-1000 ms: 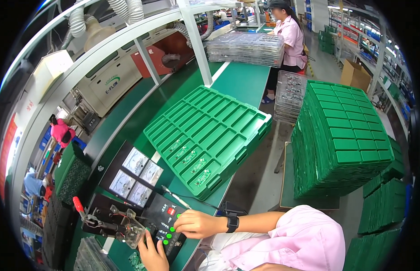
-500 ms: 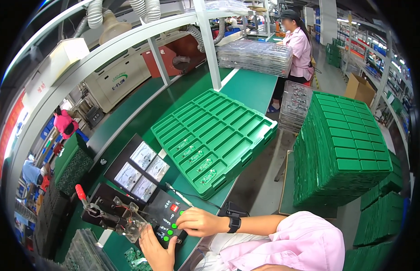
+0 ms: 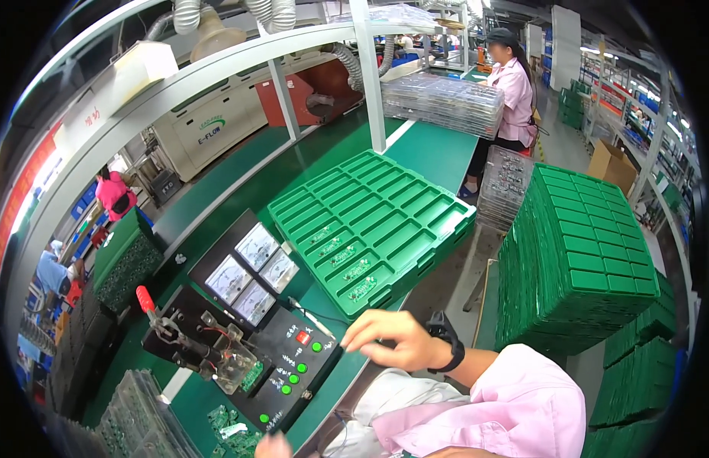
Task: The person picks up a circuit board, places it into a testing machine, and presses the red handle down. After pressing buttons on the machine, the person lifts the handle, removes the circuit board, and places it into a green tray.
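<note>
Right hand point(image 3: 393, 340) hovers with fingers loosely spread and empty over the near edge of the black test console with green push buttons point(image 3: 290, 374); the left hand point(image 3: 272, 446) barely shows at the bottom edge, so I cannot tell its state. Biggest nearby is the tall stack of green plastic trays point(image 3: 580, 259), then the single green compartmented tray point(image 3: 370, 225) on the bench. The small green circuit board point(image 3: 251, 375) sits in the clamp fixture; it is likely light, stiff and fragile, best held by its edges.

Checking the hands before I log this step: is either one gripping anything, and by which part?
No: the right hand hovers open beside the black tester box. The left hand barely shows at the lower edge; its grip cannot be told.
</note>
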`<state>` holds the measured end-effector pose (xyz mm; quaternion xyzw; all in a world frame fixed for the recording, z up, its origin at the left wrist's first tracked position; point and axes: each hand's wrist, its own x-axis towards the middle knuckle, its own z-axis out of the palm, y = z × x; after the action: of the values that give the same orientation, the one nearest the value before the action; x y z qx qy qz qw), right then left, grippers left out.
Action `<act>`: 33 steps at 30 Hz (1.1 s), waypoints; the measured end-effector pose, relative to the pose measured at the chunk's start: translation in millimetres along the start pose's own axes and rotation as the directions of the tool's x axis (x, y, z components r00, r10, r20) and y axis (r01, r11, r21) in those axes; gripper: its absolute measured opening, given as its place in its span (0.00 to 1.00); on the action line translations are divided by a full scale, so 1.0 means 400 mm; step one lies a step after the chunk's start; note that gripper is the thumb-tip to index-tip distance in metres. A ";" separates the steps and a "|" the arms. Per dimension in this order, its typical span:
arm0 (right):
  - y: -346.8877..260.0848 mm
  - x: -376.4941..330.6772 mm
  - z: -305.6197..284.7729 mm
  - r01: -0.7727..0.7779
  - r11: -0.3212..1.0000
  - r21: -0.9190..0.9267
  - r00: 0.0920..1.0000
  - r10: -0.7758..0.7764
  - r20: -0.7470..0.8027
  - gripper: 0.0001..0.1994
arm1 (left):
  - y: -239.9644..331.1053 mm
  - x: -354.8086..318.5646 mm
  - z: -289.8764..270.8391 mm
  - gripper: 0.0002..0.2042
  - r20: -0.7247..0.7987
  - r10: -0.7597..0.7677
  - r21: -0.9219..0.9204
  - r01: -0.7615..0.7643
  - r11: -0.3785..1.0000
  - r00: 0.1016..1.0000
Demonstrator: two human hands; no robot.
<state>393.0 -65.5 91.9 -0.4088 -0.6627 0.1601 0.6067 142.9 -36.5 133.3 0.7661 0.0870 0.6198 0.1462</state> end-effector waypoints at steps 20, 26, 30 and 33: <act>0.021 -0.105 -0.005 -0.098 0.983 -0.156 0.984 0.119 0.132 0.06 | 0.101 0.116 0.001 0.22 -0.354 0.094 -0.810 -0.355 0.467 0.931; 0.005 -0.070 -0.010 -0.060 0.983 -0.171 0.973 0.096 0.209 0.06 | 0.079 0.069 0.003 0.19 -0.545 0.077 -0.740 -0.522 0.423 0.835; -0.010 0.041 0.036 0.116 0.981 -0.156 0.948 -0.062 0.311 0.10 | 0.043 0.033 -0.056 0.17 -0.524 0.099 -0.698 -0.493 0.519 0.846; -0.051 0.190 0.089 0.272 0.948 -0.165 0.941 -0.227 0.250 0.22 | -0.073 -0.141 -0.136 0.17 -0.511 -0.010 -0.456 -0.262 0.851 0.860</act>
<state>357.9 -12.1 149.8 -0.3581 -0.7869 0.0608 0.4988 79.0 -20.6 81.7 0.5187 -0.0980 0.8039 0.2740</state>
